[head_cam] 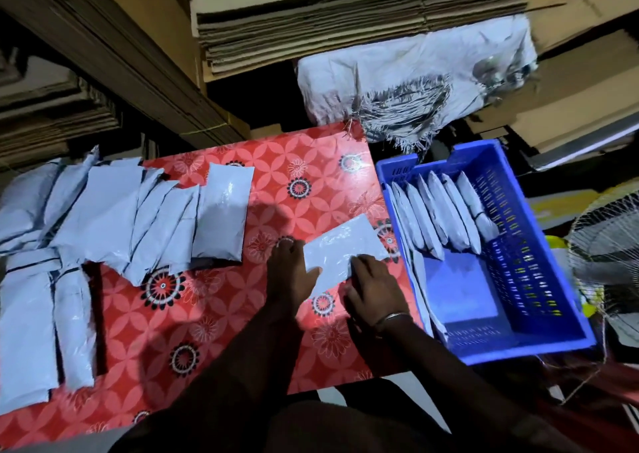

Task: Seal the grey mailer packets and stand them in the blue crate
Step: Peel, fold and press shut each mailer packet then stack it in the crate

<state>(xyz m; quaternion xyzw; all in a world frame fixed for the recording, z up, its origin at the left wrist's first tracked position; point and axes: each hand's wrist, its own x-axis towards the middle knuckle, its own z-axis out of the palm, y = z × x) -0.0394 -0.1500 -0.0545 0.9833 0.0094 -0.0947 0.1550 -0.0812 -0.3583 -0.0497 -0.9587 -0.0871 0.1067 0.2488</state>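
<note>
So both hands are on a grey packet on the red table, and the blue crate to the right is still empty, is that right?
Not quite. The crate is not empty: the head view shows a row of grey packets standing on edge in its far half. The rest holds: the left hand and right hand are on a packet lying on the red table, with the crate to the right.

Overall illumination is dim, and the corners fall to near black. Light arrives from above. The hands cast soft shadows across the red patterned tablecloth (304,190). Glare spots appear on the glossy grey packets (221,210). The blue crate (539,279) is oversaturated. Wide-angle distortion bends the edges. Fine detail is soft, with smearing on the cardboard stacks (311,20).
</note>
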